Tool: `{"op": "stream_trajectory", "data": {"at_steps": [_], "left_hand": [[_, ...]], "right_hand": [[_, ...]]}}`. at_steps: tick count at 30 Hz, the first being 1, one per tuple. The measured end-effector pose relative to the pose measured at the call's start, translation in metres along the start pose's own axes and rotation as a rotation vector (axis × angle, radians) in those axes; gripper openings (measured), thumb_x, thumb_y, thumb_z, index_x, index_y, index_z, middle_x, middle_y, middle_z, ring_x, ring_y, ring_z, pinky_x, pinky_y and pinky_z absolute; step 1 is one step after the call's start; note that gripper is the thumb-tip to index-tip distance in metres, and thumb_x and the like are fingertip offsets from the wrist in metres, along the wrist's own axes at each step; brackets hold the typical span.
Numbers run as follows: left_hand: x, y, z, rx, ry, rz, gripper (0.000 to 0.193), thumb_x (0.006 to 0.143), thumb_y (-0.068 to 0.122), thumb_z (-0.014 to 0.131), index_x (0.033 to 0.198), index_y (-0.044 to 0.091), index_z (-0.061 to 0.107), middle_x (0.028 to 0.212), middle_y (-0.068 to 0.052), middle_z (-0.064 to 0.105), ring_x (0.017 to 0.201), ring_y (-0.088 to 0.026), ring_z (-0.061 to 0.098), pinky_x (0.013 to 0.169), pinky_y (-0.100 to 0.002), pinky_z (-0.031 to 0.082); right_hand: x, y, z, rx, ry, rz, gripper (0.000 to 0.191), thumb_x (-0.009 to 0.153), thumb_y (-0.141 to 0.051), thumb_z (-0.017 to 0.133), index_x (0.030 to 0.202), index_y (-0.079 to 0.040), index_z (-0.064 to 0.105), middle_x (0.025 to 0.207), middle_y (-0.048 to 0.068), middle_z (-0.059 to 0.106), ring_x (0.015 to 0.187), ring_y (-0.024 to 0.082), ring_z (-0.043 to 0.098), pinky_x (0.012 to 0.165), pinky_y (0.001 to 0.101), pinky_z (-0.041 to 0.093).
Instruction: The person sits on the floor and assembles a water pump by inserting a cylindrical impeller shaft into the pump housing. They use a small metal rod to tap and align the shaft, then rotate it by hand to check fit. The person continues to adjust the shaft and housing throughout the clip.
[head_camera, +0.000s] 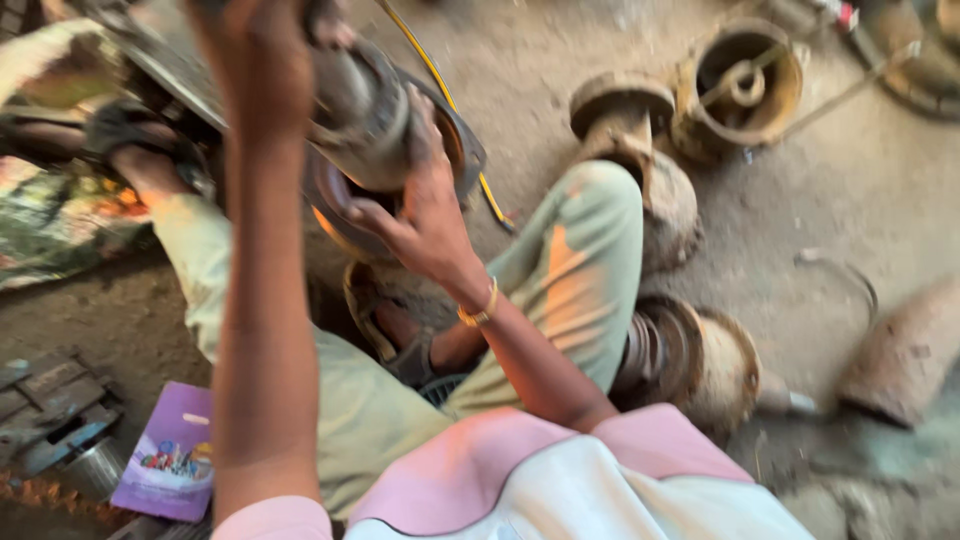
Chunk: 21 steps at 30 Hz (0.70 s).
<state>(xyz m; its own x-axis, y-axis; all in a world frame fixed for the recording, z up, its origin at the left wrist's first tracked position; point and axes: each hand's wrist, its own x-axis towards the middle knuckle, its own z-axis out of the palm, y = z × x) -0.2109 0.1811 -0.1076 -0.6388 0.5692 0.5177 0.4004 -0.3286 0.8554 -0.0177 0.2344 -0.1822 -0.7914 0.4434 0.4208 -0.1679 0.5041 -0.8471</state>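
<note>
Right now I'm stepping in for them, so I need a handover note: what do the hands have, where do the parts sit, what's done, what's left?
Right hand: gripping the rim of the round metal part held above the knees.
Left hand: raised at its top, grip blurred.
Yellow cable runs behind it.
Other housings lie on the dirt floor, right side.
Done and left: cannot tell from this view.

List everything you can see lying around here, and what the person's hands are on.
Round metal motor part: one, grey, held up over the lap.
Yellow cable: one, running behind that part.
Rusty motor housings: three; one open and ring-shaped upper right, one beside the knee, one lower right.
Purple packet: one, on the ground lower left.
Sandals: dark, on the feet.
Bangle: gold, right wrist.
Right hand: gripping the part's side.
Left hand: raised at its top, blurred.
</note>
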Motion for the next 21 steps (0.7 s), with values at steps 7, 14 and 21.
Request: {"op": "stream_trajectory", "data": {"at_steps": [7, 14, 21], "left_hand": [[0.023, 0.008, 0.018, 0.536, 0.225, 0.285, 0.014, 0.105, 0.014, 0.072, 0.116, 0.006, 0.072, 0.095, -0.010, 0.070, 0.080, -0.023, 0.062, 0.070, -0.037, 0.049], [0.037, 0.019, 0.032, 0.246, 0.116, 0.326, 0.026, 0.107, 0.030, 0.066, 0.117, 0.008, 0.076, 0.089, -0.001, 0.070, 0.078, -0.008, 0.066, 0.067, -0.028, 0.056], [0.043, 0.030, 0.037, -0.005, 0.078, 0.171, 0.048, 0.104, 0.045, 0.066, 0.075, 0.006, 0.068, 0.060, 0.005, 0.050, 0.056, -0.001, 0.048, 0.057, -0.026, 0.038]], "right_hand": [[0.007, 0.028, 0.023, 0.032, 0.099, -0.005, 0.085, 0.092, -0.038, 0.071, 0.151, 0.012, 0.036, 0.156, 0.028, 0.042, 0.147, 0.043, 0.037, 0.125, 0.0472, 0.025], [0.025, 0.071, 0.021, -0.031, 0.163, -0.059, 0.069, 0.100, -0.030, 0.064, 0.150, 0.011, 0.042, 0.147, 0.030, 0.050, 0.134, 0.040, 0.046, 0.116, 0.0480, 0.030], [0.021, 0.053, 0.022, 0.111, 0.130, -0.061, 0.074, 0.108, -0.048, 0.055, 0.155, 0.007, 0.038, 0.147, 0.021, 0.053, 0.134, 0.027, 0.052, 0.115, 0.0412, 0.036]]}}
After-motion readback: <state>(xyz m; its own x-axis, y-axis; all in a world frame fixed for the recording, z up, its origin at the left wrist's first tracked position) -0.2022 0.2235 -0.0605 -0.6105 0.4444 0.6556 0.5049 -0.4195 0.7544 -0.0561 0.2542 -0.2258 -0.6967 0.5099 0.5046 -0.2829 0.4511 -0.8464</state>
